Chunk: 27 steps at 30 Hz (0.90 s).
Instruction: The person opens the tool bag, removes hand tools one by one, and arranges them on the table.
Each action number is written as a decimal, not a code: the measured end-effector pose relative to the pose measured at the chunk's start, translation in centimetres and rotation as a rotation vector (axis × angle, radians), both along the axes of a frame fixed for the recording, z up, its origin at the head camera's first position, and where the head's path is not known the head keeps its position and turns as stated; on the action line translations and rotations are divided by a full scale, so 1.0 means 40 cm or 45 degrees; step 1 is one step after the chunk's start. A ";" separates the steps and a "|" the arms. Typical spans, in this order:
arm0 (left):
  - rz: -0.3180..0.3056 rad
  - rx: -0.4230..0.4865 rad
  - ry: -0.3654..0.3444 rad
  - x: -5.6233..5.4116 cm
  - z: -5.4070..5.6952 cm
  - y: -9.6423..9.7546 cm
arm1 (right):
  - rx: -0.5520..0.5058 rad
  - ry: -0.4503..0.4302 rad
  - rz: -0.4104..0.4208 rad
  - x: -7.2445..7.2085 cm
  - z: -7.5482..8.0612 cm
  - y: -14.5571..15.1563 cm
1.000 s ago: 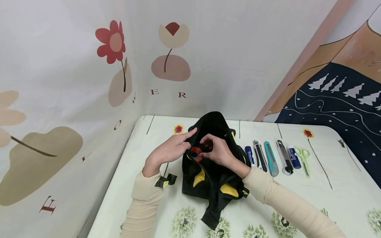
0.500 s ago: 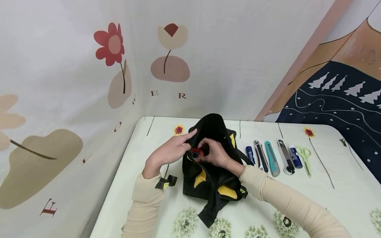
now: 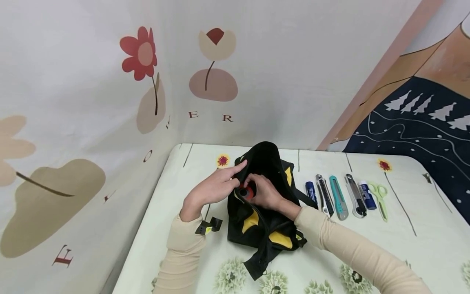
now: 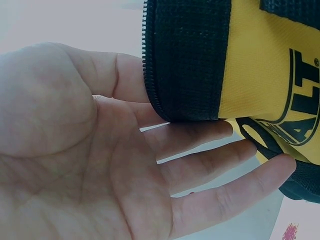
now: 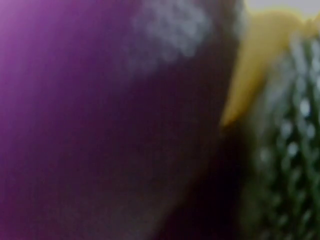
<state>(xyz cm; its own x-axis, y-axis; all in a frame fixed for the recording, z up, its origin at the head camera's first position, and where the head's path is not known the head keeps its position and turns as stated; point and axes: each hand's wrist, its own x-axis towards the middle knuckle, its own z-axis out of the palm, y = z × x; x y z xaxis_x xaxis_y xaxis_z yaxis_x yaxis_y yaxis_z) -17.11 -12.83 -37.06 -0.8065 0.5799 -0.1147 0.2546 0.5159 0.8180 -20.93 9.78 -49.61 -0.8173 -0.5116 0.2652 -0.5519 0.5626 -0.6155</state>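
A black bag with yellow panels (image 3: 264, 220) lies on the table, its mouth held up. My left hand (image 3: 216, 188) pinches the bag's zippered rim (image 4: 190, 60) between thumb and index finger; the other fingers (image 4: 220, 200) lie straight beside it. Just inside the mouth, my right hand (image 3: 266, 192) grips a red roll of tape (image 3: 247, 192), its fingers curled over the roll so that only part of it shows. The right wrist view is a dark blur with a patch of yellow.
To the right of the bag lies a row of tools: a blue glue stick (image 3: 310, 191), three utility knives (image 3: 338, 197), another glue stick (image 3: 367, 195) and green scissors (image 3: 380, 195). A black buckle (image 3: 207, 225) lies by my left wrist. Walls close off the flowered table (image 3: 404, 245) behind and to the left.
My right hand has pushed the red roll leftward and deeper into the bag's mouth, so less of it shows. My left hand has kept hold of the rim.
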 end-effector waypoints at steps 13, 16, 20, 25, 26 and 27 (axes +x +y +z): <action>0.005 -0.008 0.022 0.002 -0.001 0.006 | 0.015 0.026 0.029 0.001 0.000 0.005; -0.001 -0.009 0.025 0.002 -0.001 0.005 | 0.010 0.005 -0.005 0.004 0.010 0.010; -0.003 -0.012 0.034 0.001 0.000 0.005 | -0.014 -0.020 -0.061 0.008 0.026 0.018; 0.016 -0.008 0.010 0.001 -0.002 0.001 | -0.011 -0.019 -0.098 0.010 0.036 0.025; 0.017 -0.007 0.005 0.001 -0.003 0.000 | -0.011 -0.015 -0.103 0.011 0.039 0.025; 0.017 -0.005 0.005 0.000 -0.005 -0.001 | -0.012 -0.009 -0.107 0.013 0.043 0.026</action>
